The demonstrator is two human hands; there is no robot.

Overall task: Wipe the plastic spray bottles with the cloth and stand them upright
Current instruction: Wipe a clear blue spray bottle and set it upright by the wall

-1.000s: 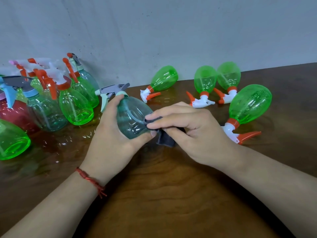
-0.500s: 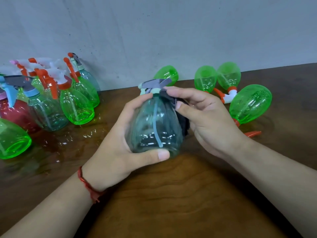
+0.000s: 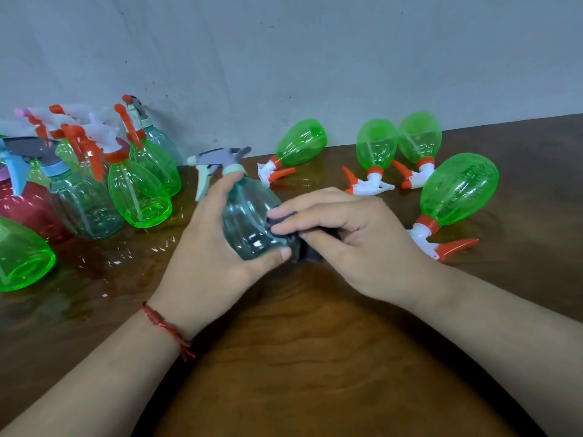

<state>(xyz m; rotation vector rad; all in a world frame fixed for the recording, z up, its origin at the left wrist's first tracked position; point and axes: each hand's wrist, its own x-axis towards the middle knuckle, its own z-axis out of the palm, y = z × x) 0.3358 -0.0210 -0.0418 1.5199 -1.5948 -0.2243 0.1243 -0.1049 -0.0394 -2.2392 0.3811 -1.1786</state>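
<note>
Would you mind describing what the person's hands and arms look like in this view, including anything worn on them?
Both forearms are bare, with no sleeves in view and no gloves. The left hand has a thin red cord bracelet at the wrist, knotted, with short loose ends hanging from it. The right hand and its wrist carry nothing: no ring, watch or band shows. Fingernails are short and unpainted.

Your near table [image 3: 315,357] surface, in front of both forearms, is open wood. To your left, the upright bottle cluster [image 3: 110,184] crowds the wall side, with one green bottle [image 3: 22,257] lying at the edge. To your right, four fallen green bottles [image 3: 410,171] obstruct the far side; narrow gaps separate them.
</note>
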